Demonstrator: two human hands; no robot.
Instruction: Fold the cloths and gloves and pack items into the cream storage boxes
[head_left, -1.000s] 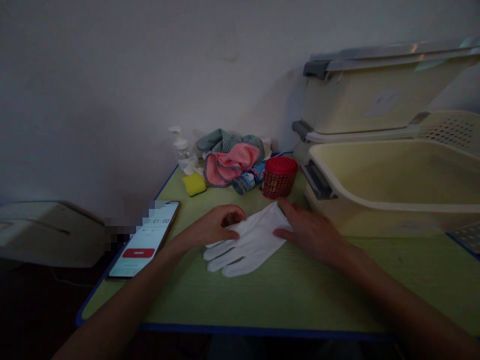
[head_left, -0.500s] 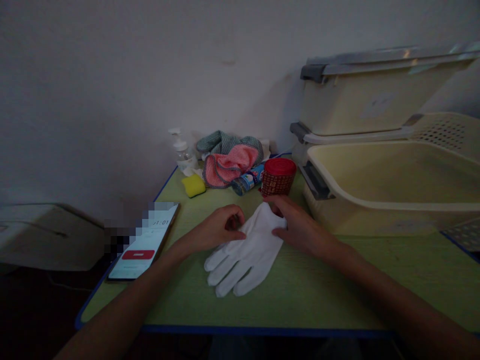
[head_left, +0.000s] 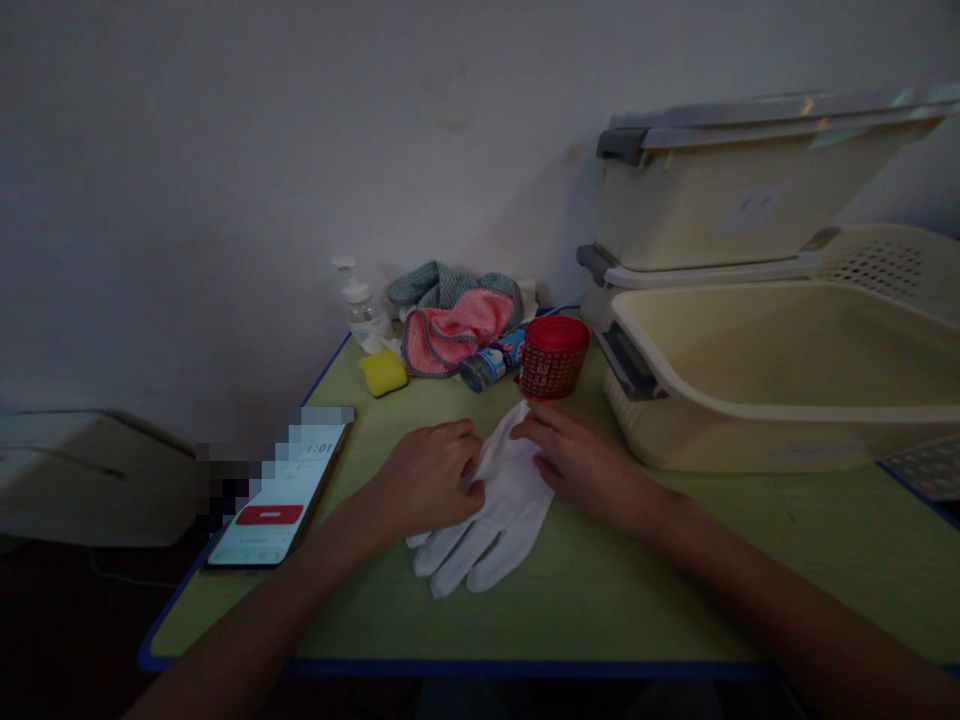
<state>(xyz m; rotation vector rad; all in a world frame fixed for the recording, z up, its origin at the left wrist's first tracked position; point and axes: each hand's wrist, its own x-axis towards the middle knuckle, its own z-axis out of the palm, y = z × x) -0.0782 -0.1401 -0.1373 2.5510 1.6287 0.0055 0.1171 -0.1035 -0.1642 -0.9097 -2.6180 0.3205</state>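
A white cloth glove (head_left: pixel 499 535) lies on the green table, its fingers pointing toward the near edge and its cuff away from me. My left hand (head_left: pixel 431 478) is curled at the glove's left edge, thumb and fingertips on the cloth, and covers part of the glove's left side. Over the cuff, my right hand (head_left: pixel 589 468) has bent fingers gripping the fabric, the thumb lower on the glove's right side. How much cloth is pinched under the fingertips is partly hidden.
Behind the glove stand a red-lidded container (head_left: pixel 555 358), a blue-labelled bottle (head_left: pixel 491 362), pink and grey cloths (head_left: pixel 457 325), a yellow sponge (head_left: pixel 384 372) and a pump bottle (head_left: pixel 364 310). A phone (head_left: pixel 277 500) lies left. Cream bins (head_left: pixel 750 440) stand right.
My left hand has moved slightly down along the glove's left edge. My right fingers have shifted left and now reach further over the cuff. The glove stays in nearly the same place.
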